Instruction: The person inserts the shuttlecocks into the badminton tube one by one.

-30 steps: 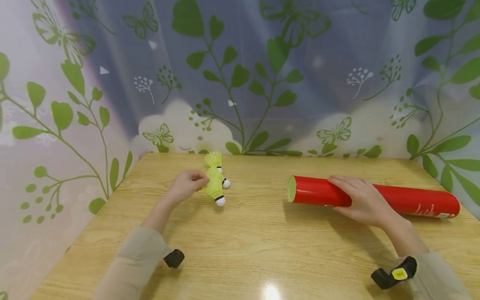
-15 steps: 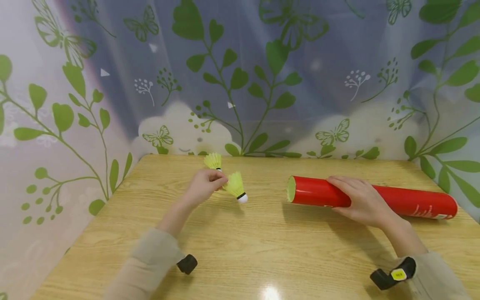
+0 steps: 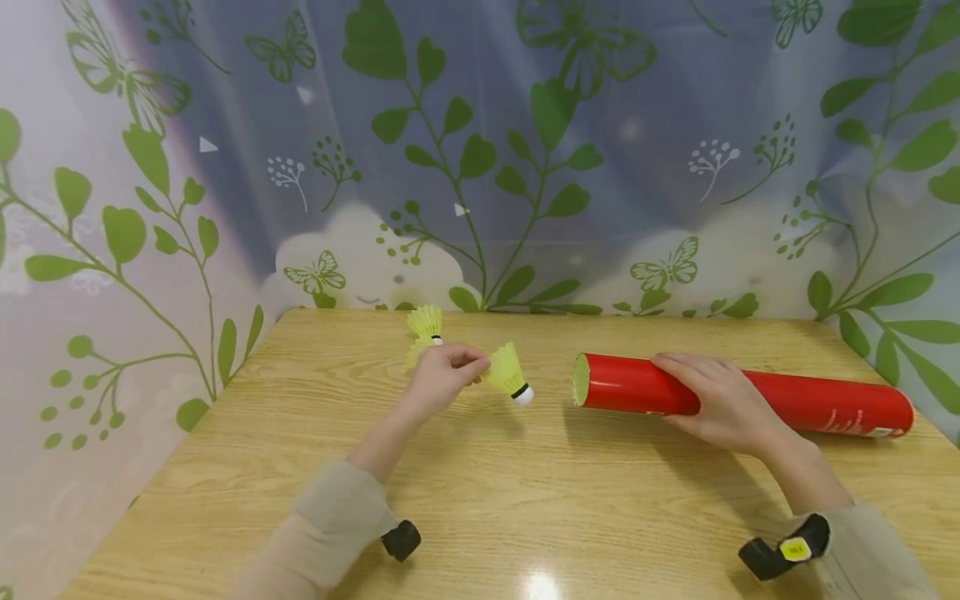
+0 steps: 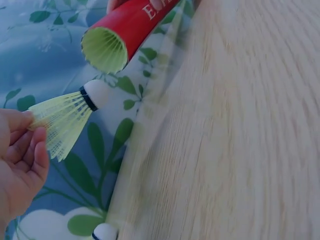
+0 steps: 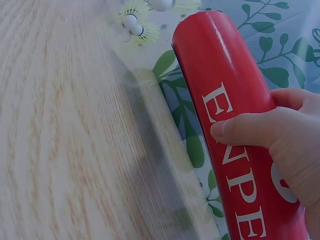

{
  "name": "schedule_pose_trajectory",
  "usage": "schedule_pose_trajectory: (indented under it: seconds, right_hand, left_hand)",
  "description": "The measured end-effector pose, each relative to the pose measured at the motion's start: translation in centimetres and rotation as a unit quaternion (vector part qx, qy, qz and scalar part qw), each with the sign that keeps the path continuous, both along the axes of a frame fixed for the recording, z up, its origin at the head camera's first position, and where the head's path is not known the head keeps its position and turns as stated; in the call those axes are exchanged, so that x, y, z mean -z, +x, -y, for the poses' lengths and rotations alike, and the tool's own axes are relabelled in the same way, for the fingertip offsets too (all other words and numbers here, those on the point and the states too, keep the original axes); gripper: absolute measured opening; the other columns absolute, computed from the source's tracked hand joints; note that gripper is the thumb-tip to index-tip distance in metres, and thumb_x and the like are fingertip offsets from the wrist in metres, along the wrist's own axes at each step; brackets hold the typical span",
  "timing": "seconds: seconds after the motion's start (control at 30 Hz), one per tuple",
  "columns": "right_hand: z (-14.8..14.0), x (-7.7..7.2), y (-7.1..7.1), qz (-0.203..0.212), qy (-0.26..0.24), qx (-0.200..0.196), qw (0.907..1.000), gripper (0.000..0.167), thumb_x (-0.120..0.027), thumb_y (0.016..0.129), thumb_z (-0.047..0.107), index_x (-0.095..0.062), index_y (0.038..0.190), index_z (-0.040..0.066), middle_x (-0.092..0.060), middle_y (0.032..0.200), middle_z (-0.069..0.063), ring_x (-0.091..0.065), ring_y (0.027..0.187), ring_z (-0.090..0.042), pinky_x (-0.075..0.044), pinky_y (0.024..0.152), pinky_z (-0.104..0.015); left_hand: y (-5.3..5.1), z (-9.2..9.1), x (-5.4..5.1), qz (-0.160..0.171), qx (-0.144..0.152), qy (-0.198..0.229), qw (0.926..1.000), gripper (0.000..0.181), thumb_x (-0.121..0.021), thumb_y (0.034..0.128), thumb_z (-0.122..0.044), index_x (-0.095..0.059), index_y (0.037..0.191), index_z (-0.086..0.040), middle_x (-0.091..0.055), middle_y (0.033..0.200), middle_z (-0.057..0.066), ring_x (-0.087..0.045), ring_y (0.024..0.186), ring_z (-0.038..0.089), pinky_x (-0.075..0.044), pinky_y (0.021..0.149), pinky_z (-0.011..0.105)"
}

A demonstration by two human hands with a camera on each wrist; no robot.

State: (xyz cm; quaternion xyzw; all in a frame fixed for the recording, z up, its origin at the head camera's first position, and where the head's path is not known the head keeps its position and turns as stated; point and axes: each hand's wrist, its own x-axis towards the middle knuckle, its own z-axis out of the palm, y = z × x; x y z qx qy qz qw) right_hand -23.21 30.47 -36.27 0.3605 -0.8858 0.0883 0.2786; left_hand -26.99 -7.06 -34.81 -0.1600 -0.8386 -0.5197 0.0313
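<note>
My left hand (image 3: 438, 383) pinches a yellow shuttlecock (image 3: 506, 369) by the rim of its skirt, thumb against fingers. Its white cork (image 4: 98, 94) points toward the mouth of a red tube (image 3: 622, 384), a short gap away. In the left wrist view, yellow-green ribbing (image 4: 104, 49) shows inside that mouth. Lying on its side, the tube is gripped from above by my right hand (image 3: 723, 402), thumb on the near side. White lettering (image 5: 232, 165) runs along it in the right wrist view. Behind my left hand are two more shuttlecocks (image 3: 426, 323), one partly hidden by it.
The wooden table (image 3: 480, 500) spreads in front of both arms. A patterned curtain (image 3: 495, 167) rises at its back edge, with a lighter patterned sheet (image 3: 112, 317) at the left. Black wrist cameras (image 3: 401, 540) sit on both sleeves.
My left hand has lifted one shuttlecock from the group and carried it right, toward the tube's mouth. The right hand and the tube have stayed nearly still.
</note>
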Motion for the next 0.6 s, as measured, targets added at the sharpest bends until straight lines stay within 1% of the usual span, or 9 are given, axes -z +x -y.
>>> schedule_pose_trajectory:
  seconds: [0.1,0.2,0.37,0.5,0.6]
  right_hand:
    - [0.0,0.0,0.0,0.001,0.001,0.001,1.0,0.08,-0.086,0.053,0.014,-0.053,0.125,0.002,-0.058,0.118,-0.017,-0.053,0.104,-0.033,-0.039,0.083,-0.053]
    - [0.0,0.0,0.1,0.0,0.0,0.002,1.0,0.08,-0.086,0.053,0.014,-0.053,0.125,0.003,-0.058,0.118,-0.017,-0.053,0.104,-0.033,-0.039,0.083,-0.053]
    - [0.0,0.0,0.1,-0.005,-0.002,-0.001,1.0,0.081,-0.086,0.052,0.014,-0.053,0.125,0.003,-0.059,0.117,-0.017,-0.053,0.104,-0.033,-0.039,0.083,-0.053]
    - [0.0,0.1,0.1,-0.005,-0.001,-0.003,1.0,0.08,-0.086,0.052,0.015,-0.053,0.125,0.003,-0.059,0.117,-0.017,-0.053,0.104,-0.033,-0.039,0.083,-0.053]
    - [0.0,0.1,0.1,-0.006,0.001,-0.002,1.0,0.08,-0.086,0.053,0.015,-0.053,0.125,0.003,-0.059,0.117,-0.017,-0.054,0.103,-0.033,-0.039,0.082,-0.053]
  left_hand:
    - [0.1,-1.0,-0.1,-0.014,-0.006,0.027,0.9995,0.014,-0.065,0.0875,-0.016,-0.071,0.092,-0.005,-0.068,0.08,0.006,-0.061,0.074,0.019,-0.049,0.063,0.027]
    - [0.3,-1.9,-0.2,-0.021,-0.005,0.044,0.9988,0.014,-0.065,0.0875,-0.016,-0.071,0.092,-0.004,-0.069,0.082,0.005,-0.062,0.073,0.016,-0.05,0.064,0.028]
    - [0.5,-3.2,-0.3,-0.022,0.006,0.044,0.9988,0.014,-0.065,0.0877,-0.017,-0.071,0.093,-0.005,-0.069,0.082,0.005,-0.062,0.072,0.014,-0.049,0.064,0.027]
    - [0.8,-4.2,-0.1,-0.023,0.017,0.053,0.9982,0.014,-0.065,0.0879,-0.016,-0.071,0.093,-0.005,-0.069,0.083,0.005,-0.062,0.073,0.013,-0.049,0.063,0.026]
    - [0.8,-4.9,0.0,-0.028,0.021,0.061,0.9975,0.015,-0.064,0.0882,-0.017,-0.071,0.094,-0.004,-0.07,0.084,0.005,-0.062,0.073,0.013,-0.05,0.063,0.025]
